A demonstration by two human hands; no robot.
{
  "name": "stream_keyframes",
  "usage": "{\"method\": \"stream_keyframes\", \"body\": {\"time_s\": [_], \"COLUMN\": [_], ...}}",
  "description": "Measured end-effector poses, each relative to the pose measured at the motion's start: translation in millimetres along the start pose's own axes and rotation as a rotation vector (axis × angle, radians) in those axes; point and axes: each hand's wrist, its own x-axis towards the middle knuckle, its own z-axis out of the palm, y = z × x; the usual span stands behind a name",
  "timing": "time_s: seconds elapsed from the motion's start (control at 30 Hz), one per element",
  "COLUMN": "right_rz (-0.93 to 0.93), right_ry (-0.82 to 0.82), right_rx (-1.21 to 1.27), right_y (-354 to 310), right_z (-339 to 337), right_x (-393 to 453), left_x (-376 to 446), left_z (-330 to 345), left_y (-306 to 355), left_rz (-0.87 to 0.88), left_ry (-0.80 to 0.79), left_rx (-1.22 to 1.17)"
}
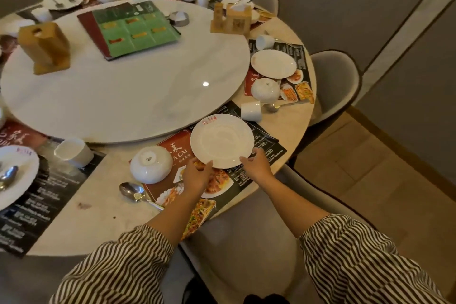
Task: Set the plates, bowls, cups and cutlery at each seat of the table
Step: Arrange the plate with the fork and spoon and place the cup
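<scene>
Plate (221,142): white, with a small red mark at its 12 o'clock rim; it sits on or just over the placemat (172,155) at the near seat, its far edge close to the turntable (123,96). I cannot tell whether it is fully down.
Hands: both clamped on the plate's near rim, left hand (196,175) at about 7 o'clock, right hand (255,164) at about 5 o'clock, fingers curled over the edge.
Handling: I judge it stiff glazed china, light enough, slick and breakable; opposite rim points give the surest hold, thumb on top and fingers under.
Bowl (151,164): at the plate's 9 o'clock, just beside it, turned upside down, so it holds nothing.
Spoon (134,192): at about 7 o'clock from the plate, lying on the table with its bowl up, the handle partly under the left arm.
Cup (251,111): at the plate's 1 o'clock, lying on its side; its inside is not visible.
Next seat: at 2 o'clock, a bare second plate (273,63), an overturned second bowl (266,90), a second spoon (274,107) and a tipped second cup (264,41).
Left seat: at 9 o'clock, well apart, a third plate (14,175) with cutlery resting in it and a third cup (74,152) on its side.
Turntable load: green menus (138,29) and wooden holders (45,47), contents unclear.
Far seats: at 11 and 12 o'clock, plates already carrying cutlery.
Chair (246,229): directly beneath the arms, at 6 o'clock.
</scene>
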Motion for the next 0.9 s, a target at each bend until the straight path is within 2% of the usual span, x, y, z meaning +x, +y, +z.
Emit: {"method": "stream_keyframes", "body": {"time_s": [0.17, 0.3, 0.4, 0.6, 0.7, 0.9], "right_rz": [-0.028, -0.067, -0.086, -0.119, -0.096, -0.12], "right_ry": [-0.056, -0.087, -0.119, -0.194, -0.243, -0.24], "right_rx": [0.028, -0.015, -0.048, -0.064, -0.049, -0.049], "right_y": [8.2, 11.3, 16.0, 25.4, 28.0, 45.0], "right_z": [-2.4, -5.4, -7.6, -13.6, -19.4, -26.1], "right_x": [26.0, 37.9, 41.4, 27.6, 17.2, 8.3], "left_x": [-27.4, -33.9, -45.8, -73.7, -84.6, -106.4], "left_z": [10.7, 19.9, 22.3, 27.8, 28.6, 36.3], "left_y": [33.1, 30.3, 28.2, 13.1, 6.6, -5.7], "left_rz": [-0.007, -0.06, -0.054, -0.062, -0.049, 0.011], "left_ry": [0.175, 0.207, 0.279, 0.27, 0.303, 0.305], "left_rx": [0.028, -0.084, -0.039, -0.208, -0.187, -0.233]}}
